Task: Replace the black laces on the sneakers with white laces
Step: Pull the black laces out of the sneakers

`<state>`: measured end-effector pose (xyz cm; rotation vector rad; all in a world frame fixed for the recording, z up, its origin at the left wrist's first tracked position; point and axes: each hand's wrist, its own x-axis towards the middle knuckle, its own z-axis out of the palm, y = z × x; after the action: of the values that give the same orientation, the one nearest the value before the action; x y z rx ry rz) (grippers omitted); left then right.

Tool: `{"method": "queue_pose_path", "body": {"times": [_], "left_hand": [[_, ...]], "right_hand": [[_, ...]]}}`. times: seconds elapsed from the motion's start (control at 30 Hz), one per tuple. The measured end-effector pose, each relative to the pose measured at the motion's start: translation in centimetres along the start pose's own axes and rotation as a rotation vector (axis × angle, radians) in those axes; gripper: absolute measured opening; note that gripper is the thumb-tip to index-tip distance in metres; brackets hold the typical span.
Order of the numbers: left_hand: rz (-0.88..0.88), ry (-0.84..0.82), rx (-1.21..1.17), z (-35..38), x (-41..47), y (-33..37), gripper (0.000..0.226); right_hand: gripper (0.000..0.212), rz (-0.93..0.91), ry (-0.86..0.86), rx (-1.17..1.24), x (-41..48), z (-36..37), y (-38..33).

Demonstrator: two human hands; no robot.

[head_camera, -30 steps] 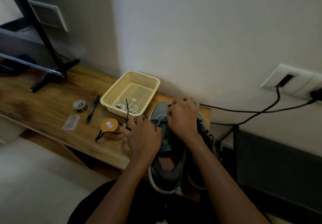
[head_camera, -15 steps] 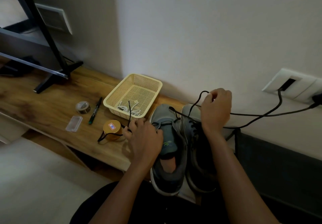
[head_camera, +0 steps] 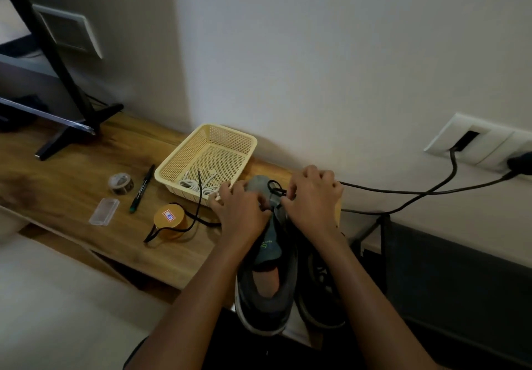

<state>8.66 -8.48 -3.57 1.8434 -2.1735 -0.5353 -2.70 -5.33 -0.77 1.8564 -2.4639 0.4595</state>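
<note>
Two grey sneakers stand side by side at the table's right end, toes toward the wall: the left sneaker (head_camera: pixel 266 286) and the right sneaker (head_camera: pixel 319 292). My left hand (head_camera: pixel 240 211) grips the left sneaker near its toe. My right hand (head_camera: pixel 312 198) pinches the black lace (head_camera: pixel 275 186) at the toe eyelets. A loose end of black lace (head_camera: pixel 197 205) trails left over the table and up across the basket rim. White laces (head_camera: pixel 193 185) lie in the yellow basket (head_camera: pixel 230 139).
On the wooden table (head_camera: pixel 72 185) lie an orange round tin (head_camera: pixel 168 221), a black marker (head_camera: pixel 142 188), a tape roll (head_camera: pixel 121 182) and a small clear box (head_camera: pixel 104 211). A black stand (head_camera: pixel 72 110) is at the far left. Cables (head_camera: pixel 417 191) run from wall sockets on the right.
My right hand, which had pulled a length of black lace up and to the right, has come back down to the left sneaker's toe. The left hand stayed on the sneaker.
</note>
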Motion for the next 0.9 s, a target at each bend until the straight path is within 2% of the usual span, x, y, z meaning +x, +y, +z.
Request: {"method": "queue_pose_path", "body": {"times": [0.2, 0.47, 0.6, 0.8, 0.9], "left_hand": [[-0.007, -0.054, 0.059, 0.6, 1.3, 0.7, 0.017], [0.034, -0.119, 0.083, 0.9, 1.7, 0.8, 0.019], [0.035, -0.138, 0.024, 0.9, 1.5, 0.7, 0.015], [-0.044, 0.066, -0.007, -0.4, 1.3, -1.2, 0.012], [-0.083, 0.103, -0.011, -0.5, 0.6, -1.7, 0.015]], "right_hand": [[0.036, -0.086, -0.243, -0.127, -0.7, 1.1, 0.3], [0.029, -0.103, -0.255, -0.144, -0.7, 0.8, -0.6], [0.026, 0.001, -0.211, -0.116, -0.8, 1.3, -0.7], [0.019, 0.059, -0.183, -0.14, -0.8, 1.6, -0.1], [0.017, 0.034, -0.188, -0.136, -0.9, 1.5, -0.4]]}}
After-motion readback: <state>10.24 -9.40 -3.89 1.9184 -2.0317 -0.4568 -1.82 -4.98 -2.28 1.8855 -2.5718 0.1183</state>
